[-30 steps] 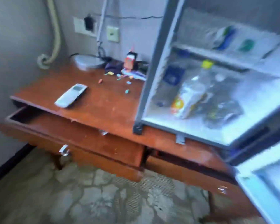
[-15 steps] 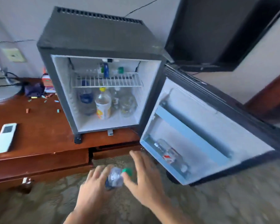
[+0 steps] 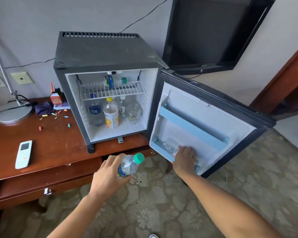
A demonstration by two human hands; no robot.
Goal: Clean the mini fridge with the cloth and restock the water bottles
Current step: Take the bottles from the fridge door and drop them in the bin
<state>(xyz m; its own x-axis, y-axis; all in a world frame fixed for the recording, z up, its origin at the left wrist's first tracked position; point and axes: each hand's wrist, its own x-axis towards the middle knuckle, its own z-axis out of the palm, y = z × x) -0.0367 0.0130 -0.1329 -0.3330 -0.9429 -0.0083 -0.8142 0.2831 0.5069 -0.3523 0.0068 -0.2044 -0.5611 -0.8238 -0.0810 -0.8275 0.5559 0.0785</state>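
Clear plastic is filling both hands: the left hand is gripping a green-capped bottle just below the open fridge, while the right hand is reaching onto a bottle lying in the fridge door's bottom shelf, fingers hidden. Restocking seems underway; next, room needs making there. Labels are too blurred for reading.

head cam | looks forward and down | near open mini fridge on desk | single view
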